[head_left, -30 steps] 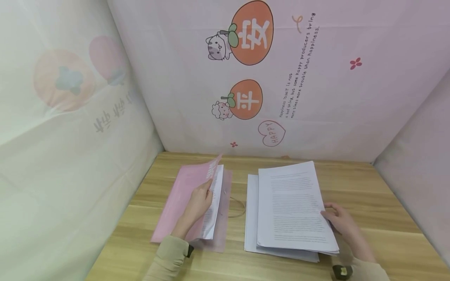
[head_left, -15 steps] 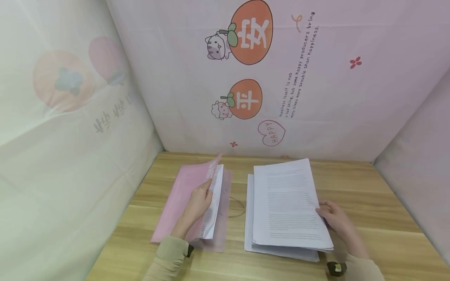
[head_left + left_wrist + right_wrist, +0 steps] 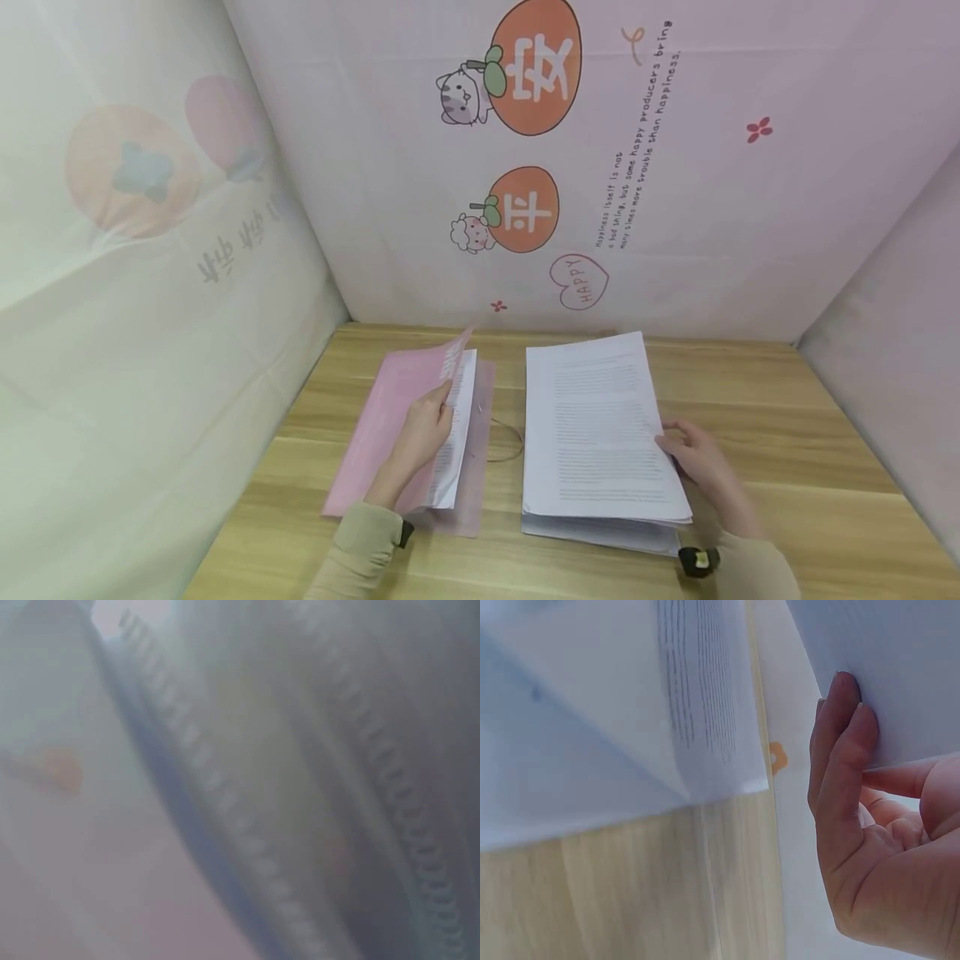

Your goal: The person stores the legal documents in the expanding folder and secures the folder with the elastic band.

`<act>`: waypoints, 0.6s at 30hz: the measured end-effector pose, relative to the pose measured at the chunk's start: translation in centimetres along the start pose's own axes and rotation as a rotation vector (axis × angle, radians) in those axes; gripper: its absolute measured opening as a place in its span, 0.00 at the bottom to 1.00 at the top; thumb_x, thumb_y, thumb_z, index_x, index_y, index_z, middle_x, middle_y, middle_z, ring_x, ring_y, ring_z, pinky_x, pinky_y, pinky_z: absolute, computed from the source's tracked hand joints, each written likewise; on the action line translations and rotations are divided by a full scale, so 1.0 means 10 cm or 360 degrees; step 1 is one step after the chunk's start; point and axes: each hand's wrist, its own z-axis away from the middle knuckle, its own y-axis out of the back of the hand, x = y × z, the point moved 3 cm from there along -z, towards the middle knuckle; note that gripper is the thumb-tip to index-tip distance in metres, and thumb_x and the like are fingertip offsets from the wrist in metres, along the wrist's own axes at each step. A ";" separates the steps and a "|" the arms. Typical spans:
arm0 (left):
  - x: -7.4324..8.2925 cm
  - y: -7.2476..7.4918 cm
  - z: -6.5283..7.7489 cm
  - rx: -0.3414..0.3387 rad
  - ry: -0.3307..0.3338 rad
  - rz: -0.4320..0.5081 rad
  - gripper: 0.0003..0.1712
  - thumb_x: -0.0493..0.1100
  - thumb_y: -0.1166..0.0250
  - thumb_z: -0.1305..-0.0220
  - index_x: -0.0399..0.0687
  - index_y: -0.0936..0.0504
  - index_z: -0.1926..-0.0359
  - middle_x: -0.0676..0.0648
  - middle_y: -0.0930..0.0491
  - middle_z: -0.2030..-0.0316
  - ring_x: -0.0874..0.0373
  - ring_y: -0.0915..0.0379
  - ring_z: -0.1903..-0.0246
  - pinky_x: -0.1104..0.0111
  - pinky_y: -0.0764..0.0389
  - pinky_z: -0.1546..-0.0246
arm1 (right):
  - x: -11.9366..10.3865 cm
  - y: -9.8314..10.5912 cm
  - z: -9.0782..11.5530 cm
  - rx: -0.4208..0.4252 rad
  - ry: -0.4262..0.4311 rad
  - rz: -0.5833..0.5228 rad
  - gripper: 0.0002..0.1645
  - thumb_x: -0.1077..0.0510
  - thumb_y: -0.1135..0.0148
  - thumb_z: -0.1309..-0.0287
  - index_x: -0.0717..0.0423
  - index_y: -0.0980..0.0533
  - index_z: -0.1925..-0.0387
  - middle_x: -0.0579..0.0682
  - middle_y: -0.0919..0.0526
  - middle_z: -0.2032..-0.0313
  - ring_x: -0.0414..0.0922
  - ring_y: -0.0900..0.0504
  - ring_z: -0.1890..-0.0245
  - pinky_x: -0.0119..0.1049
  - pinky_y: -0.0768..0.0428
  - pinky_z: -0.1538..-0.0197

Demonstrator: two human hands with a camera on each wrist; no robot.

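A pink translucent folder (image 3: pixel 378 417) lies at the left of the table, its cover raised. My left hand (image 3: pixel 422 427) grips the cover's free edge between thumb and fingers. White printed papers (image 3: pixel 456 458) show inside, under the lifted cover. On the right, my right hand (image 3: pixel 699 457) pinches the right edge of a sheaf of printed sheets (image 3: pixel 596 417), tilted above another stack of paper (image 3: pixel 600 533). In the right wrist view, the fingers (image 3: pixel 845 750) lie against one face of the sheaf and the thumb is partly out of frame. The left wrist view is too blurred for detail.
A thin brown cord loop (image 3: pixel 510 442) lies between folder and stack. The wooden table (image 3: pixel 810 450) meets a printed cloth backdrop (image 3: pixel 675 283) behind, with cloth walls at both sides. Both wrists wear dark straps (image 3: pixel 697 560).
My right hand has moved left and slightly away from me with the sheaf, which now covers more of the lower stack. My left hand and the folder stay as they were.
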 end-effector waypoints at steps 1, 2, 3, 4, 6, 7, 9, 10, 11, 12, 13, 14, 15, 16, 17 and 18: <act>0.00 0.00 0.00 0.0006 -0.0001 0.0000 0.28 0.32 0.53 0.35 0.26 0.32 0.34 0.29 0.20 0.49 0.67 0.46 0.83 0.79 0.35 0.82 | -0.01 -0.02 -0.01 -0.0006 0.0000 -0.0016 0.29 0.58 0.51 0.29 0.72 0.40 0.34 0.49 0.14 0.65 0.37 0.18 0.69 0.34 0.18 0.66; 0.00 0.00 0.00 0.0011 -0.0004 -0.0003 0.28 0.32 0.52 0.35 0.26 0.32 0.34 0.29 0.20 0.49 0.67 0.46 0.83 0.79 0.35 0.82 | -0.02 -0.03 -0.02 -0.0012 0.0006 -0.0023 0.29 0.58 0.51 0.29 0.72 0.41 0.34 0.48 0.14 0.65 0.37 0.18 0.69 0.34 0.18 0.66; 0.00 0.01 -0.01 0.0017 -0.0003 -0.0006 0.28 0.32 0.52 0.35 0.26 0.32 0.34 0.29 0.19 0.50 0.67 0.46 0.84 0.79 0.35 0.82 | -0.02 -0.05 -0.02 -0.0016 0.0004 -0.0036 0.29 0.58 0.51 0.29 0.72 0.40 0.34 0.48 0.14 0.66 0.37 0.18 0.70 0.34 0.18 0.66; 0.00 0.01 -0.01 0.0016 0.0004 -0.0008 0.28 0.32 0.52 0.35 0.27 0.32 0.34 0.30 0.18 0.53 0.67 0.46 0.84 0.79 0.35 0.82 | -0.03 -0.07 -0.03 -0.0020 0.0007 -0.0046 0.28 0.58 0.51 0.29 0.72 0.40 0.35 0.47 0.15 0.66 0.37 0.18 0.70 0.34 0.18 0.66; 0.00 0.01 -0.01 0.0019 0.0016 -0.0009 0.28 0.32 0.52 0.35 0.27 0.31 0.34 0.31 0.18 0.55 0.66 0.46 0.83 0.78 0.35 0.82 | -0.05 -0.10 -0.04 -0.0033 0.0023 -0.0060 0.28 0.59 0.51 0.29 0.72 0.40 0.35 0.48 0.14 0.66 0.37 0.18 0.70 0.34 0.18 0.66; 0.00 0.02 -0.01 0.0019 0.0020 -0.0010 0.28 0.32 0.52 0.35 0.27 0.32 0.34 0.32 0.18 0.56 0.66 0.45 0.83 0.78 0.35 0.81 | -0.06 -0.12 -0.05 -0.0037 0.0023 -0.0060 0.27 0.59 0.51 0.29 0.72 0.40 0.35 0.48 0.14 0.66 0.37 0.18 0.70 0.34 0.18 0.66; 0.00 0.02 -0.02 0.0025 0.0032 -0.0009 0.29 0.32 0.52 0.35 0.28 0.31 0.34 0.32 0.18 0.57 0.65 0.45 0.82 0.77 0.33 0.79 | -0.09 -0.16 -0.06 -0.0040 0.0017 -0.0066 0.27 0.59 0.51 0.29 0.71 0.39 0.35 0.48 0.14 0.66 0.37 0.18 0.70 0.34 0.18 0.66; 0.00 0.02 -0.02 0.0021 0.0040 -0.0004 0.29 0.32 0.52 0.35 0.28 0.31 0.34 0.32 0.18 0.59 0.65 0.44 0.82 0.77 0.33 0.79 | -0.10 -0.17 -0.06 -0.0045 0.0021 -0.0066 0.28 0.59 0.51 0.29 0.72 0.40 0.35 0.48 0.15 0.66 0.37 0.18 0.70 0.34 0.18 0.66; 0.00 0.03 -0.02 0.0026 0.0048 -0.0001 0.29 0.33 0.52 0.35 0.28 0.31 0.34 0.32 0.18 0.59 0.64 0.44 0.81 0.76 0.32 0.78 | -0.11 -0.19 -0.07 -0.0046 0.0017 -0.0062 0.28 0.59 0.51 0.29 0.72 0.40 0.34 0.48 0.15 0.66 0.37 0.18 0.70 0.34 0.19 0.66; 0.00 0.04 -0.02 0.0031 0.0057 -0.0001 0.29 0.33 0.52 0.35 0.28 0.31 0.34 0.32 0.18 0.60 0.64 0.43 0.81 0.75 0.31 0.77 | -0.12 -0.21 -0.08 -0.0051 0.0023 -0.0055 0.28 0.59 0.51 0.29 0.72 0.40 0.34 0.49 0.15 0.66 0.37 0.19 0.70 0.34 0.19 0.66; 0.00 0.04 -0.02 0.0039 0.0065 0.0003 0.29 0.33 0.52 0.35 0.28 0.31 0.34 0.31 0.18 0.58 0.63 0.43 0.81 0.75 0.29 0.76 | -0.13 -0.23 -0.08 -0.0046 0.0012 -0.0053 0.28 0.59 0.51 0.29 0.71 0.40 0.34 0.49 0.15 0.65 0.37 0.19 0.70 0.34 0.19 0.66; 0.00 0.05 -0.02 0.0051 0.0069 0.0001 0.29 0.33 0.51 0.36 0.29 0.31 0.34 0.30 0.17 0.55 0.64 0.42 0.80 0.75 0.28 0.74 | -0.15 -0.25 -0.09 -0.0046 0.0010 -0.0053 0.29 0.60 0.51 0.30 0.71 0.40 0.34 0.52 0.15 0.64 0.37 0.19 0.70 0.34 0.19 0.66; 0.00 0.06 -0.02 0.0053 0.0067 0.0006 0.29 0.32 0.51 0.36 0.28 0.31 0.34 0.30 0.17 0.56 0.63 0.41 0.80 0.74 0.28 0.73 | -0.16 -0.27 -0.10 -0.0047 0.0009 -0.0050 0.29 0.60 0.51 0.30 0.71 0.40 0.34 0.55 0.15 0.63 0.38 0.19 0.69 0.34 0.19 0.66; 0.00 0.06 -0.02 0.0057 0.0072 0.0007 0.29 0.33 0.51 0.36 0.28 0.30 0.34 0.29 0.18 0.54 0.63 0.41 0.80 0.74 0.28 0.73 | -0.17 -0.29 -0.11 -0.0052 0.0014 -0.0049 0.29 0.60 0.52 0.30 0.71 0.40 0.33 0.59 0.15 0.60 0.38 0.19 0.69 0.34 0.19 0.66; 0.00 0.07 -0.02 0.0064 0.0073 0.0013 0.28 0.32 0.51 0.36 0.28 0.30 0.35 0.29 0.18 0.51 0.63 0.41 0.80 0.74 0.28 0.73 | -0.18 -0.31 -0.11 -0.0054 0.0012 -0.0047 0.29 0.60 0.52 0.30 0.71 0.40 0.33 0.62 0.16 0.58 0.38 0.19 0.68 0.34 0.19 0.65; 0.00 0.07 -0.02 0.0066 0.0072 0.0020 0.28 0.32 0.51 0.36 0.28 0.30 0.35 0.29 0.19 0.49 0.63 0.42 0.80 0.74 0.28 0.74 | -0.19 -0.33 -0.11 -0.0058 0.0012 -0.0051 0.29 0.60 0.52 0.29 0.72 0.40 0.33 0.66 0.17 0.54 0.38 0.18 0.67 0.34 0.19 0.64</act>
